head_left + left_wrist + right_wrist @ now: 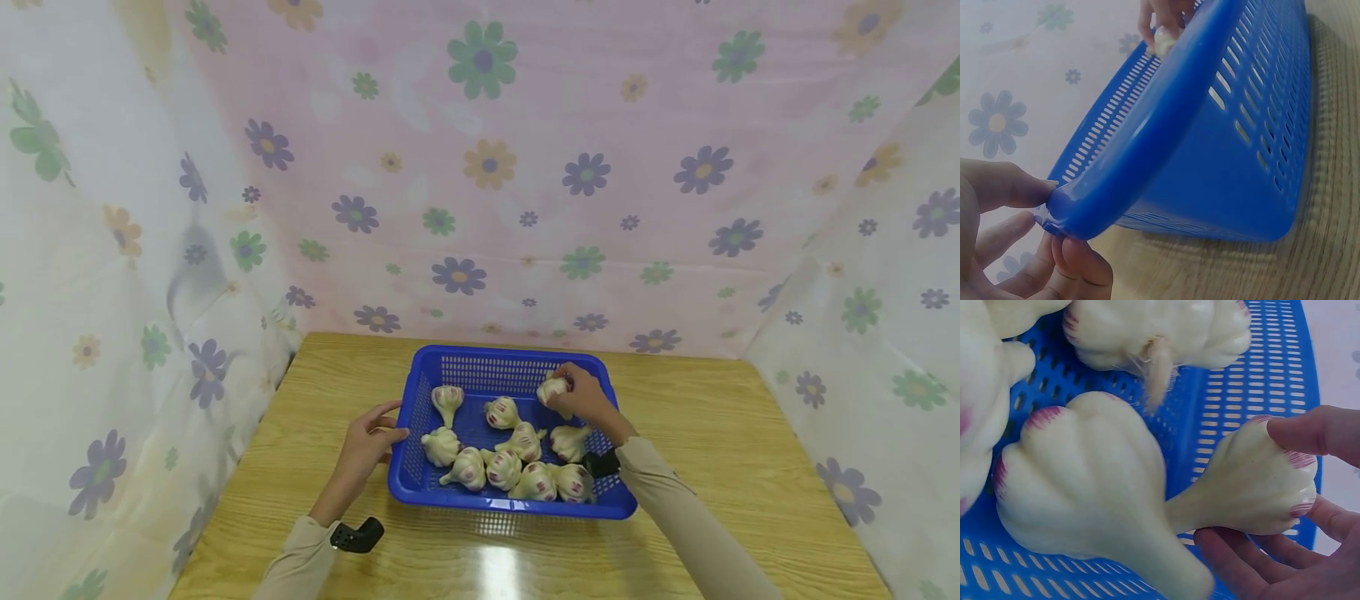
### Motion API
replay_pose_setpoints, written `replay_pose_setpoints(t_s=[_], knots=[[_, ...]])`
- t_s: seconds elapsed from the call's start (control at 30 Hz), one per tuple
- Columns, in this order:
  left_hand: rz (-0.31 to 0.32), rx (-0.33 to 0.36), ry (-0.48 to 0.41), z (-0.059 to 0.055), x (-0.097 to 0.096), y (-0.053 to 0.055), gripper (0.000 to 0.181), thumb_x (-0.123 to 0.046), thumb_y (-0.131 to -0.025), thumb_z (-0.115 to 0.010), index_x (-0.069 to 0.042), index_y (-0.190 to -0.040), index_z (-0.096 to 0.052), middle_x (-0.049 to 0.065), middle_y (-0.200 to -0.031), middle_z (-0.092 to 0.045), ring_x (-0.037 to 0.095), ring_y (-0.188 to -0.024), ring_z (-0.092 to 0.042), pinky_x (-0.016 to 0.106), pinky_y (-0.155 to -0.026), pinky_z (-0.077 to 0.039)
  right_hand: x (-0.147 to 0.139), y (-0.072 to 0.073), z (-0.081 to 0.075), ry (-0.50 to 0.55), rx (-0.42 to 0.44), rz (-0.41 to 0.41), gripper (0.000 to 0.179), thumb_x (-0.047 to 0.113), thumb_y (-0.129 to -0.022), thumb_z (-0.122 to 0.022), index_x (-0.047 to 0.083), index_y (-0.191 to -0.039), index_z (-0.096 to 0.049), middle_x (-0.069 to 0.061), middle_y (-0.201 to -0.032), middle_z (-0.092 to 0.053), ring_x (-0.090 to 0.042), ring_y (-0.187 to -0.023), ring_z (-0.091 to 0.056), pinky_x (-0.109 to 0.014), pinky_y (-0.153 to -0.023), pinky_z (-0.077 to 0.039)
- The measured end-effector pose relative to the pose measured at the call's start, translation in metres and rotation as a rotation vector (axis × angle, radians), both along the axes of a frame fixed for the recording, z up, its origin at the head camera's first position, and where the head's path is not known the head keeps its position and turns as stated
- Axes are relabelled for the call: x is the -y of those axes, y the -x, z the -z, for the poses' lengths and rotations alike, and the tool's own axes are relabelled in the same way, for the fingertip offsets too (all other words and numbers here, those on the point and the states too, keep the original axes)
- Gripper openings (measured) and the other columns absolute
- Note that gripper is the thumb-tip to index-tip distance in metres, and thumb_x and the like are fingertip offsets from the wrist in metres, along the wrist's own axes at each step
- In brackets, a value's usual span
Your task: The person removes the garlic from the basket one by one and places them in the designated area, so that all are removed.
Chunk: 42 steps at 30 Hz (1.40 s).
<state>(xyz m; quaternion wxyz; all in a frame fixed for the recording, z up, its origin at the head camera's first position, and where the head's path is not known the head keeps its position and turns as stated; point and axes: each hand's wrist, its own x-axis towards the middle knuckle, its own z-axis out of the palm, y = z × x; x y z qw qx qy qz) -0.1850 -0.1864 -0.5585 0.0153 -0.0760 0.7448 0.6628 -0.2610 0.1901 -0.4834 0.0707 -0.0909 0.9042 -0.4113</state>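
A blue plastic basket (513,502) with slotted walls stands on the table and holds several white garlic bulbs with purple streaks. My left hand (365,442) grips the basket's left rim; in the left wrist view its thumb (1013,185) lies over the rim and fingers curl beneath. Inside the basket's far right corner, my right hand (588,398) holds a garlic bulb (1254,478) between thumb and fingers. A larger-looking garlic bulb (1085,481) lies beside it in the right wrist view. Most other bulbs, such as one garlic bulb (503,469), lie toward the near side.
The wood-grain table (697,417) extends on both sides of the basket. Behind it hangs a pink flowered cloth (525,250), with white flowered cloth (112,333) along the sides. Black wrist cameras sit on both wrists, the right one close to the basket's right wall.
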Motion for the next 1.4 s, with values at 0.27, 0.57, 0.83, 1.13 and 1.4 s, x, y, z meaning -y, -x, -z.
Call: replay_pose_setpoints(t_s=[0.27, 0.57, 0.83, 1.13, 1.4], knots=[[-0.012, 0.069, -0.022, -0.060, -0.016, -0.022, 0.050, -0.009, -0.082, -0.070, -0.011, -0.130, -0.056, 0.013, -0.099, -0.056, 0.018, -0.067, -0.059, 0.029, -0.046, -0.048, -0.010, 0.001, -0.013, 0.054, 0.009, -0.002, 0.046, 0.017, -0.083, -0.069, 0.000, -0.121, -0.050, -0.024, -0.115, -0.056, -0.031, -0.090, -0.058, -0.037, -0.069, -0.051], [-0.001, 0.088, 0.011, -0.066, -0.017, -0.019, 0.048, -0.005, -0.083, -0.069, -0.013, -0.129, -0.058, 0.013, -0.100, -0.054, 0.018, -0.064, -0.059, 0.028, -0.043, -0.047, -0.024, -0.002, -0.032, 0.167, 0.005, -0.025, 0.050, 0.017, -0.088, -0.065, -0.002, -0.129, -0.044, -0.029, -0.126, -0.046, -0.036, -0.103, -0.054, -0.049, -0.076, -0.051], [-0.012, 0.079, 0.037, -0.069, -0.019, -0.016, 0.047, -0.005, -0.083, -0.069, -0.013, -0.128, -0.059, 0.014, -0.102, -0.055, 0.019, -0.064, -0.058, 0.030, -0.044, -0.049, -0.042, -0.003, -0.052, 0.163, -0.004, 0.003, 0.050, 0.020, -0.090, -0.064, 0.000, -0.130, -0.043, -0.031, -0.133, -0.039, -0.040, -0.106, -0.049, -0.053, -0.080, -0.049], [-0.023, 0.089, 0.021, -0.068, -0.015, -0.022, 0.046, -0.005, -0.083, -0.068, -0.014, -0.128, -0.058, 0.014, -0.103, -0.054, 0.019, -0.064, -0.058, 0.030, -0.044, -0.049, -0.065, -0.006, -0.064, 0.113, -0.002, 0.013, 0.051, 0.026, -0.092, -0.061, 0.001, -0.131, -0.040, -0.029, -0.132, -0.038, -0.039, -0.104, -0.052, -0.044, -0.080, -0.050], [-0.034, 0.098, 0.050, -0.066, -0.012, -0.025, 0.047, -0.005, -0.082, -0.069, -0.012, -0.128, -0.059, 0.014, -0.103, -0.054, 0.020, -0.065, -0.058, 0.032, -0.045, -0.049, -0.084, -0.009, -0.064, 0.117, -0.034, 0.047, 0.052, 0.024, -0.091, -0.064, -0.003, -0.130, -0.042, -0.029, -0.127, -0.043, -0.039, -0.102, -0.052, -0.044, -0.077, -0.053]])
